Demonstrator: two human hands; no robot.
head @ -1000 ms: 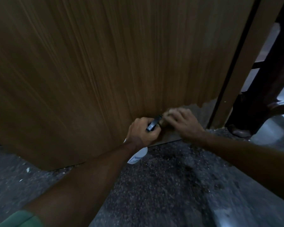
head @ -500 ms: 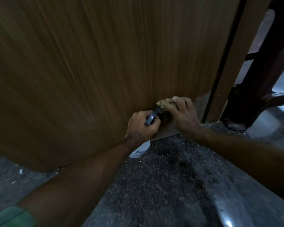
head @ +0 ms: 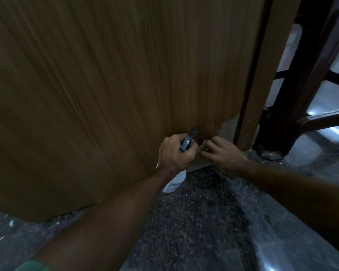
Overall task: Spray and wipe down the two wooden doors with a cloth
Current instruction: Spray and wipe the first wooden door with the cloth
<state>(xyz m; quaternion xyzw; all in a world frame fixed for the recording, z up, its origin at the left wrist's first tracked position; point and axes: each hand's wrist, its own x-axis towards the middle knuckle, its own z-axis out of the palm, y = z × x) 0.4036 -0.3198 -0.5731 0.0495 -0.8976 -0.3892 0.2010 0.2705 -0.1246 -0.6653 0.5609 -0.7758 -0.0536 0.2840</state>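
Brown wood-grain door point(head: 110, 90) fills most of the view, its lower edge meeting a dark speckled stone floor point(head: 194, 222). Near the door's bottom right corner, where the veneer is chipped away to a pale patch, both hands work close together. The left hand point(head: 174, 151) grips a white plastic spray bottle point(head: 174, 182) by its dark trigger head, nozzle aimed at the door just above the corner; the bottle's body hangs below the wrist, just above the floor. The right hand point(head: 221, 151) sits just beside it, fingers curled and pinching a small pale cloth point(head: 201, 148) against the door's lower edge; only a scrap of the cloth shows. Right of the door stands a tan wooden door frame point(head: 262, 75), then a dark wooden furniture frame point(head: 301, 85).
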